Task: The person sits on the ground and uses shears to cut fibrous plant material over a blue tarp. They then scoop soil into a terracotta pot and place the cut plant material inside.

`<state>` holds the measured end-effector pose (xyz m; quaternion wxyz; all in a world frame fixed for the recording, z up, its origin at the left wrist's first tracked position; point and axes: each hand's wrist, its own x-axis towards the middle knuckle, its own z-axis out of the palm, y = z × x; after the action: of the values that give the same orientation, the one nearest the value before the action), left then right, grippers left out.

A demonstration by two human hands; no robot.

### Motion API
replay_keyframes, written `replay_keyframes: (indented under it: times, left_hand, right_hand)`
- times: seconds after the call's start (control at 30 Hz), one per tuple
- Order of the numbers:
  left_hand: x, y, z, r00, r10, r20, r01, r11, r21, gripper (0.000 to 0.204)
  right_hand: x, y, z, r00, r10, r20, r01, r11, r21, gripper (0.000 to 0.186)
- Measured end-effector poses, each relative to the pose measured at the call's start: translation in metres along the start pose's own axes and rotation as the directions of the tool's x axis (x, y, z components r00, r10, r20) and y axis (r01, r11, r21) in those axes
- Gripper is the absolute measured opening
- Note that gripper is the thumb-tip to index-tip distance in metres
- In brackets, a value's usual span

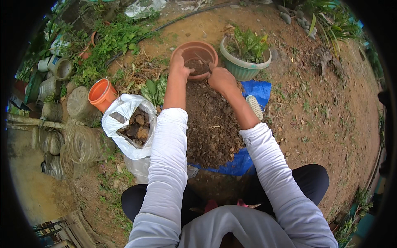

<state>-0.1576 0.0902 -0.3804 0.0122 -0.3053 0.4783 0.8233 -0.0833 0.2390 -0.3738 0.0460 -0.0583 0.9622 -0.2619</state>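
A brown plastic pot (210, 46) with some dark soil in it stands at the far side of a heap of soil (213, 128). My left hand (179, 65) grips the pot's left rim, thumb over the near edge. At the pot's right near edge, my right hand (222, 78) is closed. Something thin and dark shows by its fingertips over the soil, too small to name. The heap lies on a blue sheet (258, 90). Just right of the brown pot sits a green pot (242, 73) with a leafy plant (248, 44).
Left of the heap are a white sack (118, 138) of brown clumps, an orange bucket (102, 95) and cut leaves (154, 90). A pale ridged object (254, 106) lies beside my right forearm. Several plastic-wrapped bundles (84, 142) line the left side. A dark hose (190, 15) crosses behind.
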Motion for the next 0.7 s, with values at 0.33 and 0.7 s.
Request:
replay_keyframes:
  times: [0.33,0.7]
  left_hand:
    - [0.006,-0.067,-0.042,0.987,0.124,-0.101,-0.1,0.971,0.215,0.031]
    - [-0.036,-0.102,-0.096,0.969,0.174,-0.173,-0.142,0.972,0.186,0.039]
  right_hand:
    - [-0.071,0.05,0.029,0.974,0.227,0.006,-0.192,0.811,0.552,0.041]
    - [-0.13,0.15,0.072,0.979,0.188,0.079,-0.179,0.977,-0.113,0.035]
